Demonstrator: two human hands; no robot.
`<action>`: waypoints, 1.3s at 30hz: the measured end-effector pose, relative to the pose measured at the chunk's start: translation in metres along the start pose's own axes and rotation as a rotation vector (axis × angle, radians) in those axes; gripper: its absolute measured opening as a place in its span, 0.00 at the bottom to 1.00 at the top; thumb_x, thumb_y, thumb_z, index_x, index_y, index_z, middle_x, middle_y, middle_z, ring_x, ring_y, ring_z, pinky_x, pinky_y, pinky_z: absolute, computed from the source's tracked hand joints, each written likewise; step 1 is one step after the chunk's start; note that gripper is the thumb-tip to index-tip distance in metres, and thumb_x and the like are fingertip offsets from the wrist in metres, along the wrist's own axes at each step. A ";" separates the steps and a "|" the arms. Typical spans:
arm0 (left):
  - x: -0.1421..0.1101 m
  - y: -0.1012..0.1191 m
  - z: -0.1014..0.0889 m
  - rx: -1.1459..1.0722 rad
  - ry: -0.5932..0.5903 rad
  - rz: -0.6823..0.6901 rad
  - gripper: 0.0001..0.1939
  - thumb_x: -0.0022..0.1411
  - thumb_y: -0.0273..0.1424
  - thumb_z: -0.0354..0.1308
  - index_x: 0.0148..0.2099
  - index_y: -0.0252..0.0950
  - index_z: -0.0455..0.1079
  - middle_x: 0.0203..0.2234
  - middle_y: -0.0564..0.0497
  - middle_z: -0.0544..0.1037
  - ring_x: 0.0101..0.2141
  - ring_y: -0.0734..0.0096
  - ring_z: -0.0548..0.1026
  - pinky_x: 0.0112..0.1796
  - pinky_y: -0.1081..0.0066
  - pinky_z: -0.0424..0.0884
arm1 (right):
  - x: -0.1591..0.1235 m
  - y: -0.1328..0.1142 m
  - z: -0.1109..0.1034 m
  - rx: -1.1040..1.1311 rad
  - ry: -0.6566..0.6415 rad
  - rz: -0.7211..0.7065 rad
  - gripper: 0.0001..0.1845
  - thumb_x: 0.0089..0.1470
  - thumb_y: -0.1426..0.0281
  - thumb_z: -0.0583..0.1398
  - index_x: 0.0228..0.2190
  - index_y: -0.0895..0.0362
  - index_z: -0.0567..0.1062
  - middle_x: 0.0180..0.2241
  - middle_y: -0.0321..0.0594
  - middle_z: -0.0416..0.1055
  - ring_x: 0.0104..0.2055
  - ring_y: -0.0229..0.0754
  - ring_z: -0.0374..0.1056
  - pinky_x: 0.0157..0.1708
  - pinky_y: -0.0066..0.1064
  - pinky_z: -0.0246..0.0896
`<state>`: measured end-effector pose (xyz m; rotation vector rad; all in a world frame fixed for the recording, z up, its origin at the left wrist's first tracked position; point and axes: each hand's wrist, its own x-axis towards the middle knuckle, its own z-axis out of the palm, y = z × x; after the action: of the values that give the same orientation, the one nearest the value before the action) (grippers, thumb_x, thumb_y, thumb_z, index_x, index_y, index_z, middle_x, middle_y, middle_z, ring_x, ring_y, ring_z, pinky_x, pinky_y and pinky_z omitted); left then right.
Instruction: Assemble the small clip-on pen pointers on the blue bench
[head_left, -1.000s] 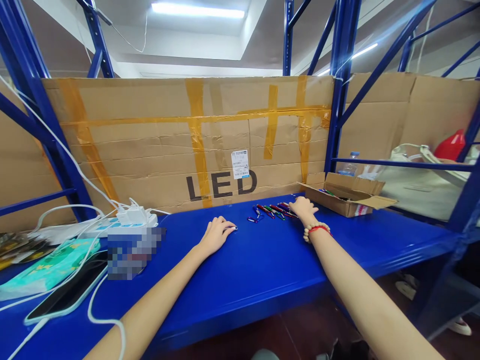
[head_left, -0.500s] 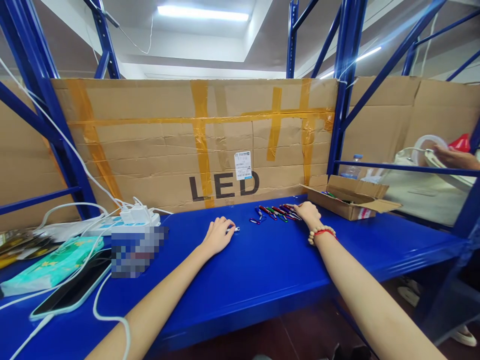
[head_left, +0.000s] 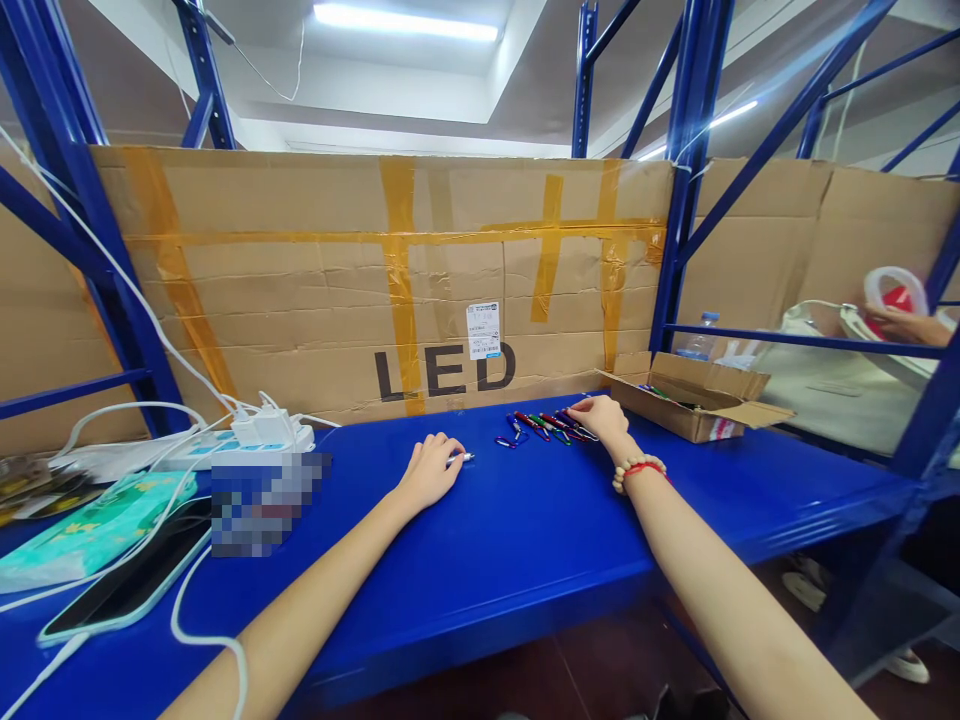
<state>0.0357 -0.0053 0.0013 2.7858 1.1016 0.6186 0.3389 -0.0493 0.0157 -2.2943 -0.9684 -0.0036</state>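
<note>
My left hand (head_left: 430, 470) rests on the blue tabletop, fingers curled over a slim white-and-silver piece (head_left: 469, 457). Only its tip shows, so its kind is unclear. Farther right, my right hand (head_left: 604, 418), with a bead bracelet and red cord at the wrist, has its thumb and fingers pinched at the right end of a row of slim coloured pens (head_left: 541, 426) with carabiner-like loops. What lies between those fingertips is hidden. One blue loop (head_left: 505, 442) lies at the row's left end.
An open cardboard box (head_left: 701, 425) with small coloured items stands right of the row. At left lie a phone (head_left: 127, 570), a tissue pack (head_left: 97, 530), a power strip (head_left: 217, 447) and white cables. A cardboard wall (head_left: 322, 300) closes the back. Another person's hand (head_left: 911, 325) shows far right.
My right hand has shifted slightly left and lifted a little off the pens, fingers pinched. My left hand keeps its place on the table. The other person's hand has moved a white ring-shaped item.
</note>
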 end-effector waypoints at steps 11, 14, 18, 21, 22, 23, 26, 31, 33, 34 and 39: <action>0.001 -0.002 0.001 -0.023 0.002 -0.001 0.13 0.64 0.33 0.41 0.41 0.40 0.67 0.37 0.49 0.68 0.41 0.63 0.64 0.42 0.63 0.58 | -0.004 -0.011 0.000 -0.114 -0.034 -0.037 0.15 0.43 0.66 0.61 0.36 0.53 0.77 0.38 0.42 0.71 0.43 0.44 0.67 0.40 0.29 0.61; 0.000 -0.001 0.000 -0.048 -0.009 -0.010 0.14 0.64 0.33 0.41 0.44 0.41 0.66 0.37 0.49 0.68 0.41 0.63 0.64 0.42 0.62 0.59 | -0.007 -0.018 -0.001 0.025 0.051 -0.136 0.15 0.47 0.64 0.59 0.38 0.53 0.76 0.36 0.40 0.72 0.41 0.42 0.68 0.38 0.26 0.61; -0.002 0.002 -0.002 -0.036 0.150 -0.004 0.21 0.63 0.32 0.44 0.58 0.41 0.51 0.44 0.48 0.66 0.43 0.63 0.63 0.44 0.62 0.58 | -0.024 -0.042 0.007 0.225 0.051 -0.525 0.12 0.49 0.66 0.58 0.35 0.57 0.77 0.34 0.37 0.73 0.38 0.37 0.68 0.39 0.22 0.59; -0.003 0.005 -0.004 0.057 0.323 0.053 0.28 0.60 0.31 0.48 0.61 0.41 0.45 0.51 0.46 0.60 0.48 0.62 0.59 0.47 0.63 0.56 | -0.052 -0.069 0.018 0.313 -0.009 -0.832 0.11 0.46 0.69 0.60 0.34 0.57 0.76 0.34 0.35 0.72 0.36 0.34 0.67 0.37 0.20 0.58; -0.002 0.006 -0.004 0.086 0.359 0.073 0.27 0.60 0.30 0.49 0.60 0.40 0.47 0.52 0.46 0.59 0.49 0.61 0.58 0.47 0.63 0.55 | -0.062 -0.077 0.021 0.329 -0.037 -0.933 0.10 0.46 0.69 0.60 0.33 0.57 0.76 0.33 0.35 0.72 0.35 0.33 0.67 0.37 0.20 0.58; -0.002 0.006 -0.004 0.107 0.375 0.090 0.25 0.59 0.29 0.49 0.59 0.40 0.51 0.51 0.46 0.60 0.49 0.61 0.58 0.47 0.63 0.55 | -0.071 -0.084 0.024 0.344 -0.066 -1.026 0.09 0.45 0.69 0.61 0.33 0.57 0.76 0.32 0.35 0.72 0.35 0.33 0.67 0.37 0.20 0.58; -0.002 0.006 -0.002 0.118 0.330 0.092 0.15 0.58 0.25 0.47 0.48 0.40 0.64 0.42 0.49 0.67 0.44 0.63 0.62 0.44 0.64 0.57 | -0.093 -0.097 0.032 0.360 -0.132 -1.194 0.07 0.45 0.69 0.62 0.29 0.59 0.76 0.29 0.37 0.71 0.32 0.33 0.67 0.35 0.22 0.58; -0.001 0.003 0.001 0.094 0.257 -0.022 0.15 0.55 0.19 0.44 0.39 0.37 0.69 0.32 0.50 0.72 0.37 0.65 0.65 0.39 0.66 0.58 | -0.101 -0.097 0.042 0.424 -0.262 -1.147 0.10 0.46 0.69 0.61 0.33 0.59 0.75 0.29 0.37 0.71 0.29 0.32 0.65 0.30 0.21 0.58; -0.001 0.004 -0.001 0.058 0.247 -0.103 0.15 0.54 0.20 0.44 0.37 0.38 0.70 0.31 0.49 0.73 0.37 0.65 0.66 0.38 0.67 0.59 | -0.100 -0.095 0.044 0.407 -0.304 -1.115 0.10 0.48 0.69 0.60 0.35 0.59 0.75 0.29 0.37 0.71 0.27 0.31 0.64 0.28 0.21 0.57; -0.001 0.004 -0.001 0.037 0.242 -0.150 0.15 0.54 0.21 0.44 0.37 0.38 0.71 0.30 0.49 0.73 0.36 0.64 0.67 0.37 0.67 0.59 | -0.099 -0.095 0.044 0.392 -0.318 -1.108 0.11 0.48 0.69 0.59 0.35 0.58 0.75 0.30 0.37 0.71 0.26 0.31 0.63 0.27 0.21 0.57; -0.001 0.002 -0.004 -0.064 0.258 -0.283 0.12 0.54 0.25 0.46 0.31 0.39 0.71 0.26 0.51 0.72 0.33 0.65 0.68 0.32 0.71 0.59 | -0.097 -0.096 0.043 0.370 -0.279 -1.109 0.16 0.52 0.66 0.56 0.42 0.58 0.74 0.33 0.40 0.72 0.26 0.32 0.64 0.27 0.22 0.56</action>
<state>0.0347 -0.0083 0.0051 2.4794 1.4600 0.9752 0.1960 -0.0373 0.0114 -1.2132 -2.0591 0.0271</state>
